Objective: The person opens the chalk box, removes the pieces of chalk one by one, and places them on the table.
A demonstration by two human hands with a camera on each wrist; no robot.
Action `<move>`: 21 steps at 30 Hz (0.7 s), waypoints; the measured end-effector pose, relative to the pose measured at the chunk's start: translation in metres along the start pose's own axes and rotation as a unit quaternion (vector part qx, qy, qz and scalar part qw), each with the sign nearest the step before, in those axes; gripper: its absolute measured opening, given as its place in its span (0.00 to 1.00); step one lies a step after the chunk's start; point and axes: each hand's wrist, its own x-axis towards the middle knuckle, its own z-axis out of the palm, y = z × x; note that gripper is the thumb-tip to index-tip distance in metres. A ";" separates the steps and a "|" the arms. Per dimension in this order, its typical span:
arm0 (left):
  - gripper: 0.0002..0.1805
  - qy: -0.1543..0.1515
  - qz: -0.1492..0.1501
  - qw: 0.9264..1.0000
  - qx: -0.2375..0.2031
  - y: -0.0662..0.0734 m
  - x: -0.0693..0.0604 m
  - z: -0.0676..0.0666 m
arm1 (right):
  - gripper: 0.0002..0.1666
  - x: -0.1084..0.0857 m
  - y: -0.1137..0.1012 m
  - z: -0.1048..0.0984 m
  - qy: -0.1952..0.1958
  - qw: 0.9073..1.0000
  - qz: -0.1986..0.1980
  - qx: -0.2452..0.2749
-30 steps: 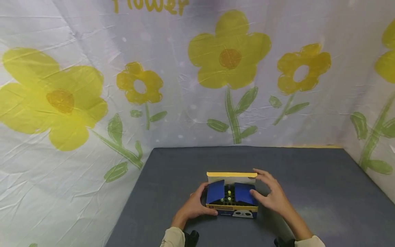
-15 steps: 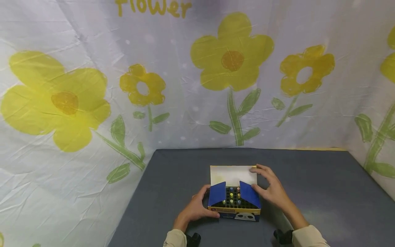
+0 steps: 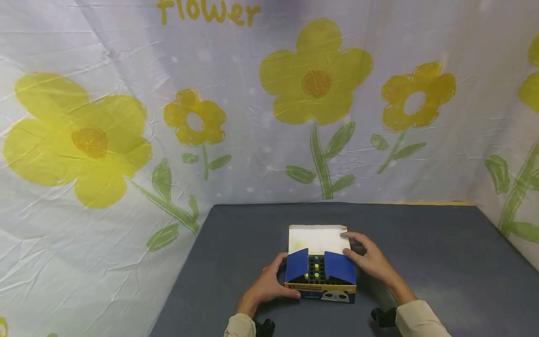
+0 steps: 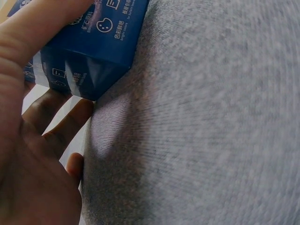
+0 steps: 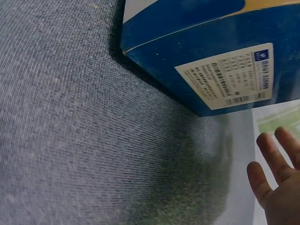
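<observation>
A blue and yellow cardboard box with a panda face [image 3: 336,296] on its front [image 3: 309,292] is set on a flat dark grey cloth-topped table [image 3: 236,238], near the middle. Its left end is gripped by the left hand [image 3: 267,283]: the thumb is laid across the front, and the fingers are bent round the side. The right hand [image 3: 372,263] is spread, with a fingertip and the thumb placed by the right edge of the raised white-lined lid [image 3: 317,238]. In the right wrist view, 3 fingers are held apart, and a white paper label [image 5: 234,75] is stuck on the box's blue side.

2 blue card flaps, 1 on the left [image 3: 297,263] and 1 on the right [image 3: 340,267], are tilted up. Between them, small yellow and blue caps [image 3: 316,267] can be seen among dark round holes. Beige sleeves [image 3: 421,318] are worn. Behind, big yellow flowers [image 3: 316,84] are painted on a white cloth wall [image 3: 252,173].
</observation>
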 end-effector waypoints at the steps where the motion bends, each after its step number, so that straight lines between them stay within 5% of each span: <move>1: 0.54 0.000 0.001 1.000 -0.001 0.000 0.000 0.000 | 0.26 0.000 0.001 0.000 -0.004 1.000 0.008 0.006; 12: 0.53 0.011 -0.005 1.000 -0.002 -0.001 -0.001 0.002 | 0.23 -0.004 0.003 0.004 -0.025 0.999 0.044 0.017; 21: 0.55 0.014 0.002 1.000 -0.002 0.000 -0.002 0.003 | 0.24 -0.010 -0.008 0.001 0.022 0.999 0.024 -0.005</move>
